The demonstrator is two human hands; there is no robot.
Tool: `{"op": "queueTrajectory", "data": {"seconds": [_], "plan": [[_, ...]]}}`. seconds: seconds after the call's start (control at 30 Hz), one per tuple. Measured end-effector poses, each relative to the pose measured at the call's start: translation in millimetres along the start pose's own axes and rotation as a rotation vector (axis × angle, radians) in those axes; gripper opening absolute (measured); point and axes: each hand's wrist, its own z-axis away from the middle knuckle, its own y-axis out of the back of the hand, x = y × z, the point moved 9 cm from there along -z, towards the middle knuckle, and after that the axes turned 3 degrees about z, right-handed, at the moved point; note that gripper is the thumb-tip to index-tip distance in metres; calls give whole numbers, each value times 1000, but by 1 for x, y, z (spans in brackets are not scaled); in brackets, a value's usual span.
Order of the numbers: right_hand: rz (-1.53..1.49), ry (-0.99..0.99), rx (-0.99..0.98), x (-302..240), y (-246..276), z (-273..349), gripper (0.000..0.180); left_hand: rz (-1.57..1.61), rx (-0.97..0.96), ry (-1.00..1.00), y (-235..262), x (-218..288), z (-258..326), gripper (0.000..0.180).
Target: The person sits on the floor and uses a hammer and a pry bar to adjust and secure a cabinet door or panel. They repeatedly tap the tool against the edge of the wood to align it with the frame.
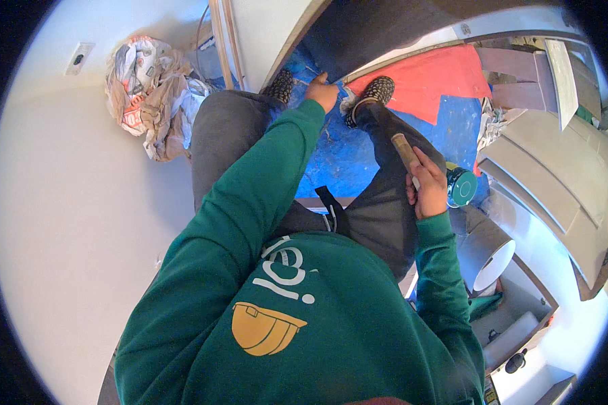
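My right hand [428,183] is closed around a short, light-brown stick-like tool [404,150], held slanting over my right thigh. Its kind is not clear, and my fingers cover its lower part. Just right of that hand is a green can [461,187] with a round teal end facing up. My left hand [322,92] reaches far forward, low between my feet, beside the lower edge of a dark brown panel [385,34]. Its fingers are curled, and what they hold, if anything, cannot be made out.
Blue sheeting [344,152] covers the floor, with a red sheet [446,77] on it. Crumpled paper and plastic [148,94] bulge by the left wall. Thin wooden strips [226,44] lean nearby. Flat boards [554,172], a large roll [490,253] and an open box [520,307] lie right.
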Motion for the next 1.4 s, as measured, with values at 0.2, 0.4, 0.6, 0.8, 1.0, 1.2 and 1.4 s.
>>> {"op": "queueTrajectory", "data": {"seconds": [0.2,0.4,0.6,0.8,1.0,1.2,1.4], "plan": [[-8,-9,43,9,12,3,51,-39,-210,241,-26,-5,34,32],[124,40,-13,1,-4,5,50,327,-293,433,-56,-12,87,46],[296,98,-103,-20,-43,-6,47,768,-280,714,-80,53,150,42],[668,210,-168,-48,-72,-36,51,923,2,513,-72,54,123,49],[1176,535,-331,-115,-135,-27,57,929,-12,555,-50,82,112,63],[1160,287,-400,-115,-148,-57,64,1288,2,642,-85,62,94,56],[845,-227,-383,-104,-155,-59,69,1460,41,706,-71,79,94,36]]}}
